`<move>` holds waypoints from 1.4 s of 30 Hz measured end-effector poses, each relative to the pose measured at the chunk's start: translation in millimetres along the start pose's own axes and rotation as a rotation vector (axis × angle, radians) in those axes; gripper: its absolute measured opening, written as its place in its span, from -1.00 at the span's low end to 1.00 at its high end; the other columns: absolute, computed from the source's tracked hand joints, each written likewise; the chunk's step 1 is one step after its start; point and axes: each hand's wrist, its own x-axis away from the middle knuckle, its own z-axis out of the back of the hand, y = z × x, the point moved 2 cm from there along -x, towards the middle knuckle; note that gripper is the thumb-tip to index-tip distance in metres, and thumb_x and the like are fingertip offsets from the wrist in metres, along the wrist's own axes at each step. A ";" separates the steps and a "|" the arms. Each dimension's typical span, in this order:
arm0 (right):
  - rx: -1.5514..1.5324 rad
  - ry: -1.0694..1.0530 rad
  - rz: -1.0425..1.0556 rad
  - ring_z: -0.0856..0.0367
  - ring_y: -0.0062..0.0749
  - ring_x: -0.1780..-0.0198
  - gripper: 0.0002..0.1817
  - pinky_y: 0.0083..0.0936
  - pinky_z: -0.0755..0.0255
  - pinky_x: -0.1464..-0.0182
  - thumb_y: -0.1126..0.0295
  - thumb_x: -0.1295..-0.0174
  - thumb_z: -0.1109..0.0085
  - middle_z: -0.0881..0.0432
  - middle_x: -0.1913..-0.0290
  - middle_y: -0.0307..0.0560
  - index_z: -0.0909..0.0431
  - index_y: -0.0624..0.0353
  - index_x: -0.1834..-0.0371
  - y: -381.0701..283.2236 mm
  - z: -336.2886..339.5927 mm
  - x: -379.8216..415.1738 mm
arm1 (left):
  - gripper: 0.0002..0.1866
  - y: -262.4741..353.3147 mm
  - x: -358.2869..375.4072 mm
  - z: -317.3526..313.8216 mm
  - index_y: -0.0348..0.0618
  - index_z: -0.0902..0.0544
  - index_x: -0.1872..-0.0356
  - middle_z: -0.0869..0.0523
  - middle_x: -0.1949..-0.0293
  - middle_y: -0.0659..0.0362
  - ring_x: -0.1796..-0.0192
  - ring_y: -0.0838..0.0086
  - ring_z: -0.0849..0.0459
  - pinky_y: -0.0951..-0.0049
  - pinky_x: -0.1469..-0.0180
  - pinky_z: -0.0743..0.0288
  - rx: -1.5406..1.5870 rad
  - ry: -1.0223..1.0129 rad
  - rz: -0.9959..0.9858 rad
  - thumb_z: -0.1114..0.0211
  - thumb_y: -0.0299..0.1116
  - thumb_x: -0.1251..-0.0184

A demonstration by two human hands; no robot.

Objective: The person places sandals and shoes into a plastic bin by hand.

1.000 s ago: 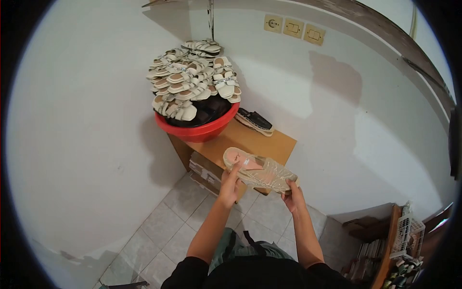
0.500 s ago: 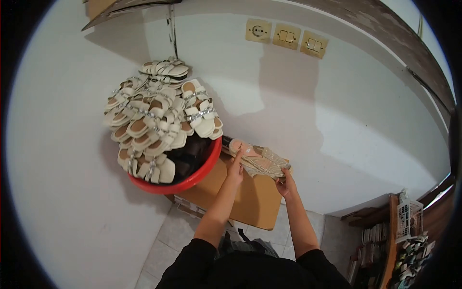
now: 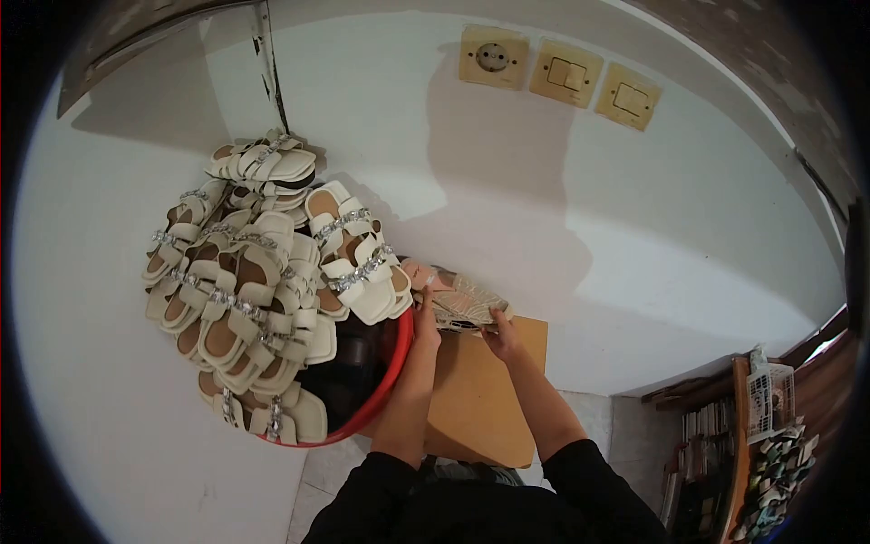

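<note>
- The sandal in the person's hands is flat and slim, with a pinkish insole at the heel end and a pale webbed or woven upper wrapped in something that glints like clear film.
- It is held over the far edge of the wooden table, close to the white wall and just beside the red basin.
- The left hand pinches the heel end with closed fingers; the right hand grips the toe end from below, fingers curled shut on it.
- The basin is smooth glossy plastic, heaped with cream sandals with stiff straps carrying sparkling trim and tan footbeds.
- The heap hides most of the basin; something dark lies under it, but I can't make out what.
- The held sandal's sole and the fingertips beneath it are out of sight.
- Three yellowed plastic wall plates sit above.
</note>
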 end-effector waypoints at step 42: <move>0.533 -0.086 0.197 -0.34 -0.44 -0.08 -0.29 -0.53 -0.34 0.12 0.10 -0.22 -0.15 -0.38 -0.06 -0.11 0.11 -0.18 -0.29 16.7 -14.8 -32.6 | -0.19 -38.8 -35.1 10.9 -0.03 -0.10 -0.36 -0.24 -0.32 0.12 -0.30 0.28 -0.28 0.20 -0.23 -0.22 -0.062 0.138 0.086 -0.22 0.07 -0.17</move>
